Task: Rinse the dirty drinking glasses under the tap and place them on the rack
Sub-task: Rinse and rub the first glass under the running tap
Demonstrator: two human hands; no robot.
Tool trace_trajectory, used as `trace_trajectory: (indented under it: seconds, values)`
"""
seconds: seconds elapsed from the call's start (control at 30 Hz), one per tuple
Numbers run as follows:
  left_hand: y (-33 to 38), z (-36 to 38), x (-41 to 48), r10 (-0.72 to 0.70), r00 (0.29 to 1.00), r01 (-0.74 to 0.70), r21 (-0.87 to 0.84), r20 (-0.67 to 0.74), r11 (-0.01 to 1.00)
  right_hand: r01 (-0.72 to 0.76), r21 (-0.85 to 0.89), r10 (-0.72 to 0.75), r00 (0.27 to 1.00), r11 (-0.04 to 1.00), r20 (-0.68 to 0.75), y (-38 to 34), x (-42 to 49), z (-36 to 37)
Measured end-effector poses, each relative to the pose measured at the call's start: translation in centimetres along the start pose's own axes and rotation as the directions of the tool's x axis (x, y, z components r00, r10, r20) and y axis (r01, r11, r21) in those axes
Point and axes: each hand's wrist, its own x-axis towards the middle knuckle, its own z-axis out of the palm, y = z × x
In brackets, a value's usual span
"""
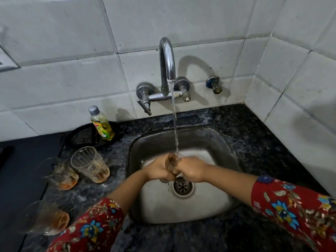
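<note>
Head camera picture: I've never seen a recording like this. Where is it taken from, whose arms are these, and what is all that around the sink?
No machine here: a person wears a wide-angle camera on the head, looking down at their own arms in red flowered sleeves. The left hand and right hand together hold one brownish glass over the sink, fingers wrapped round it, under water running from the tap. On the dark counter to the left stand three more dirty glasses: one ribbed glass, one beside it and one nearest the camera, both blurred. Behind them is a soap bottle. No rack shows in this picture.
</note>
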Motion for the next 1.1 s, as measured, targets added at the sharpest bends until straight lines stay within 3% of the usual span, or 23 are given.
trace_trajectory:
  seconds: [0.03,0.07,0.13,0.17,0.23,0.27,0.33,0.37,0.43,0.53,0.57,0.63,0.67,0.7,0.77,0.83,0.87,0.93,1.0,1.03,1.1]
  values:
    - [0.1,0.3,-0.1,-0.020,1.000,0.022,0.081,-0.018,0.997,-0.066,0.231,0.077,0.996,0.971,-0.041,-0.6,-0.1,0.9]
    - [0.0,0.4,-0.2,-0.047,0.999,0.051,0.233,-0.025,0.971,-0.141,0.502,0.188,0.981,0.854,-0.044,-1.3,-0.2,1.6]
    - [0.5,0.2,-0.4,-0.165,0.986,0.128,0.619,0.002,0.775,-0.266,0.877,0.348,0.929,0.401,0.123,-2.5,-0.7,2.5]
    - [1.0,0.1,-0.6,-0.248,0.969,0.150,0.763,0.014,0.628,-0.314,0.939,0.346,0.904,0.142,0.250,-2.9,-0.9,3.0]
    - [1.5,0.0,-0.8,-0.397,0.918,0.158,0.903,0.015,0.400,-0.377,0.876,0.243,0.858,-0.301,0.452,-3.0,-1.0,4.0]
    - [1.6,0.0,-0.9,-0.448,0.894,0.162,0.932,0.001,0.325,-0.390,0.809,0.207,0.833,-0.440,0.514,-2.8,-1.1,4.4]
    - [2.0,0.0,-0.9,-0.489,0.871,0.172,0.961,-0.046,0.216,-0.400,0.751,0.171,0.815,-0.526,0.554,-2.5,-1.3,4.8]
    - [2.1,-0.1,-0.9,-0.484,0.873,0.182,0.962,-0.063,0.204,-0.400,0.766,0.172,0.822,-0.503,0.543,-2.5,-1.5,4.8]
    - [2.2,-0.5,-0.6,-0.448,0.891,0.219,0.934,-0.074,0.282,-0.371,0.849,0.223,0.853,-0.376,0.472,-2.5,-1.7,4.0]
    - [1.6,-1.5,-0.4,-0.331,0.938,0.293,0.737,-0.100,0.608,-0.175,0.984,0.381,0.907,-0.044,0.178,-2.6,-1.7,2.4]
    - [1.2,-1.6,-0.2,-0.278,0.954,0.290,0.588,-0.113,0.755,-0.089,0.990,0.393,0.919,0.114,0.037,-2.4,-1.8,1.9]
    - [0.9,-1.3,0.0,-0.204,0.973,0.221,0.169,-0.111,0.961,0.040,0.807,0.309,0.912,0.589,-0.271,-1.3,-1.9,1.1]
    - [1.1,-0.9,0.3,-0.176,0.979,0.175,-0.016,-0.101,0.984,0.066,0.591,0.203,0.903,0.804,-0.378,-0.6,-1.9,0.7]
    - [1.2,-0.6,0.5,-0.142,0.985,0.127,-0.140,-0.099,0.982,0.060,0.387,0.120,0.897,0.920,-0.425,0.1,-1.8,0.5]
    - [1.5,-0.1,1.2,-0.126,0.985,0.088,-0.292,-0.114,0.952,0.045,0.225,0.068,0.879,0.973,-0.472,1.2,-1.9,0.0]
    - [1.8,0.6,1.9,-0.132,0.975,0.056,-0.372,-0.180,0.927,0.048,0.255,0.102,0.835,0.966,-0.542,1.5,-1.7,-0.3]
    - [2.0,1.2,2.2,-0.131,0.956,0.031,-0.350,-0.264,0.936,0.028,0.335,0.175,0.809,0.942,-0.561,1.3,-1.3,-0.4]
    - [2.3,2.7,2.8,-0.085,0.868,0.013,-0.150,-0.490,0.989,-0.008,0.573,0.372,0.767,0.820,-0.522,0.5,-0.3,-0.8]
    - [2.9,3.2,2.8,-0.005,0.792,-0.002,-0.011,-0.611,1.000,-0.005,0.652,0.432,0.752,0.758,-0.497,0.3,-0.1,-1.3]
    - [3.0,2.8,2.8,0.017,0.815,-0.033,-0.018,-0.579,0.999,0.019,0.597,0.376,0.761,0.802,-0.529,0.6,-0.3,-1.6]
    - [2.8,1.0,2.6,0.057,0.936,-0.115,-0.149,-0.347,0.982,0.132,0.458,0.190,0.784,0.879,-0.590,1.6,-0.9,-2.2]
